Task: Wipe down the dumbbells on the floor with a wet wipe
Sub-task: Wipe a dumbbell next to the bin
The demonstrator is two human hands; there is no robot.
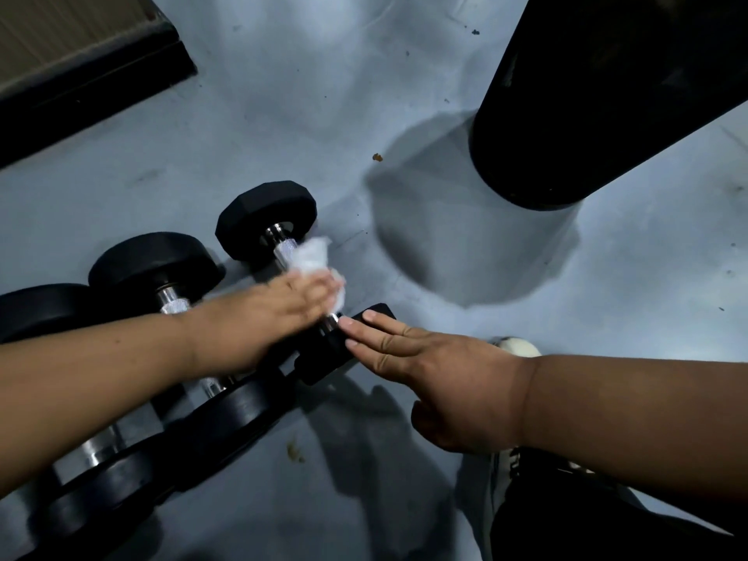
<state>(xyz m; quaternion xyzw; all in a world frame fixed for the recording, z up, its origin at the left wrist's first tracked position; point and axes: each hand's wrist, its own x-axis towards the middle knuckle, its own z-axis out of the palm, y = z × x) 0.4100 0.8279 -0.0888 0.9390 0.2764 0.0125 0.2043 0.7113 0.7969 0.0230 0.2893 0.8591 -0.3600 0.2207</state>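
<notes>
Right hand (441,382) flat, fingers straight, steadying the hex dumbbell's (283,232) near head on the grey floor (283,115). Left hand (259,317) (motion-blurred) clamps a white wet wipe (315,261) round the knurled handle. Two round-head dumbbells (162,269) just beside, left.

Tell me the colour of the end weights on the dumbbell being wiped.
Black, with a silver metal handle; the far end weight shows it best in the head view.
</notes>
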